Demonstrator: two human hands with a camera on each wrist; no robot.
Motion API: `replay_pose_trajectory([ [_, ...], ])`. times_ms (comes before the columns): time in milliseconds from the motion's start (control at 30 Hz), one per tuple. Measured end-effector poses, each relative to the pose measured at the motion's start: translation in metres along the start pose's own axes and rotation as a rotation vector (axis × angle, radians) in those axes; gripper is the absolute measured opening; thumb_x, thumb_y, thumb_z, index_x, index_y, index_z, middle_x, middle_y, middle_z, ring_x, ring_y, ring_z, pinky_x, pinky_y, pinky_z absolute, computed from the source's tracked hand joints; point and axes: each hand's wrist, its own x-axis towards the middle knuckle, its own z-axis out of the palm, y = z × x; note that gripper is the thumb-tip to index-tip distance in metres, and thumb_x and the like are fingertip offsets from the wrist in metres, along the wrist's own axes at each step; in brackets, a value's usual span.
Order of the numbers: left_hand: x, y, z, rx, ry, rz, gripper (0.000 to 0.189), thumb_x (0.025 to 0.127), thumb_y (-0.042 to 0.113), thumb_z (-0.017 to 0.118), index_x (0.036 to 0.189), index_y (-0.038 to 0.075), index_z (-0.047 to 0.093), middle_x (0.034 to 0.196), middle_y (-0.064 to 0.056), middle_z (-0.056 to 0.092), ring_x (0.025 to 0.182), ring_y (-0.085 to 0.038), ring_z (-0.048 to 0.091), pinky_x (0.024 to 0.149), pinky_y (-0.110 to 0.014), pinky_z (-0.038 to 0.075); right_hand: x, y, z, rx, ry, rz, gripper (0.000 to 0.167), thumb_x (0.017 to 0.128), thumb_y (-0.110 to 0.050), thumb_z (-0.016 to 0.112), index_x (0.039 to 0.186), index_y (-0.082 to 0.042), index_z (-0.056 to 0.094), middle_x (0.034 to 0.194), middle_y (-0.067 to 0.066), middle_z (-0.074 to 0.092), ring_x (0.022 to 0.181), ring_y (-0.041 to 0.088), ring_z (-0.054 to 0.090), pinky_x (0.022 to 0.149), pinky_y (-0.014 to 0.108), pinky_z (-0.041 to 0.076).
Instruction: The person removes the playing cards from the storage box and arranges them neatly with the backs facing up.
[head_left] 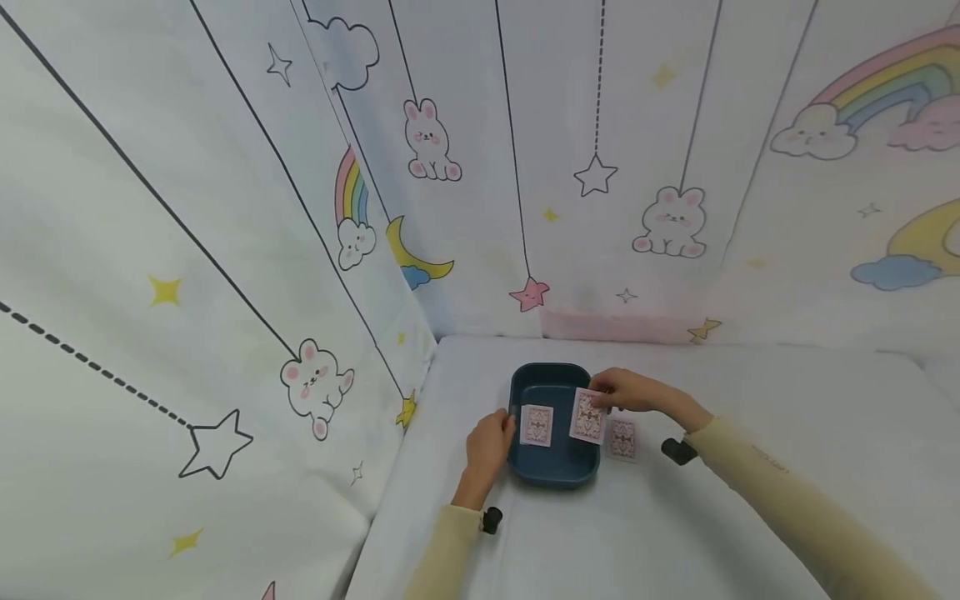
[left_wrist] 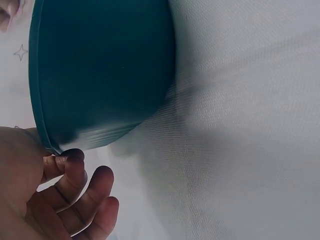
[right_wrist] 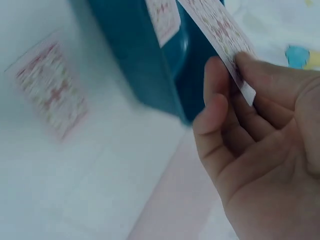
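Between our two hands, in the head view, a blue tray (head_left: 553, 477) sits on the white table (head_left: 675, 542). Our right hand (head_left: 628, 390) pinches a patterned card (head_left: 586, 419) above the tray's side nearest that hand; a second card (head_left: 537, 426) lies inside, beside our left hand (head_left: 489, 443) — single or stacked, we cannot tell. A third card (head_left: 622, 441) lies on the table, nearer us than the right hand. From the left wrist, we see bent fingers gripping the tray's rim. From the right wrist, our thumb and fingers hold the card near one end — the tray just beyond the fingertips.
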Motion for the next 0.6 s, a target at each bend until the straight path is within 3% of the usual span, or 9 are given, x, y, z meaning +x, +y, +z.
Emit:
replay_pose_trajectory([
  [267,-0.001,0.001,-0.004,0.003,-0.005,-0.008,0.029,0.103,0.028,0.058,0.078,0.014,0.053,0.066,0.002,0.047,0.057,-0.011,0.041,0.051,-0.026,0.03,-0.051,0.046,-0.015,0.009,-0.029,0.081,0.019,0.101,-0.023,0.061,0.107,-0.007,0.068,0.086,-0.001,0.064,0.077,0.016,0.057,0.067,0.031,0.05],
  [467,-0.003,0.002,-0.007,0.0,0.002,0.002,0.029,0.103,0.028,0.057,0.077,0.014,0.053,0.065,0.002,0.046,0.056,-0.01,0.04,0.05,-0.025,0.03,-0.078,0.076,-0.005,0.04,-0.036,0.217,0.021,0.099,-0.02,0.063,0.109,-0.003,0.067,0.09,0.002,0.065,0.079,0.016,0.057,0.069,0.033,0.05],
  [600,-0.004,0.003,-0.006,-0.007,-0.001,0.007,0.029,0.103,0.028,0.057,0.078,0.014,0.053,0.065,0.002,0.046,0.056,-0.01,0.04,0.051,-0.024,0.03,-0.086,0.09,0.004,0.072,0.001,0.294,0.018,0.097,-0.015,0.064,0.108,-0.001,0.067,0.091,0.005,0.065,0.08,0.019,0.057,0.072,0.036,0.051],
])
